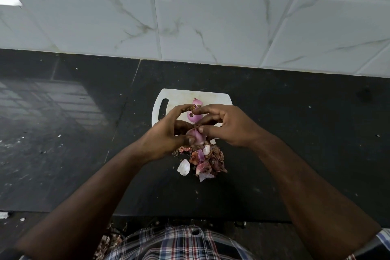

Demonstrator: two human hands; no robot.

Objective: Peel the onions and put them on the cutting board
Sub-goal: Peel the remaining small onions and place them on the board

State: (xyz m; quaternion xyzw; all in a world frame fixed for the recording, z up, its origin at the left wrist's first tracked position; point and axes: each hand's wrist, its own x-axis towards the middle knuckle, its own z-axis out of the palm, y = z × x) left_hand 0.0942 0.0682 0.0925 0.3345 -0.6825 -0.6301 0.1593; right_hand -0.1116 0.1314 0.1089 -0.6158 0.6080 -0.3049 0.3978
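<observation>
Checked shirt (179, 243) lowest in view, both hands work over the bench (84, 133): left hand (166, 135) pinches the onion (196, 135) beside the cutting board (179, 96), right hand (223, 124) nips skin, best pulled downward onto the peelings (207, 162).

Two onions (195, 112) lie on the cutting board (181, 95), peels (202, 160) before it.
</observation>
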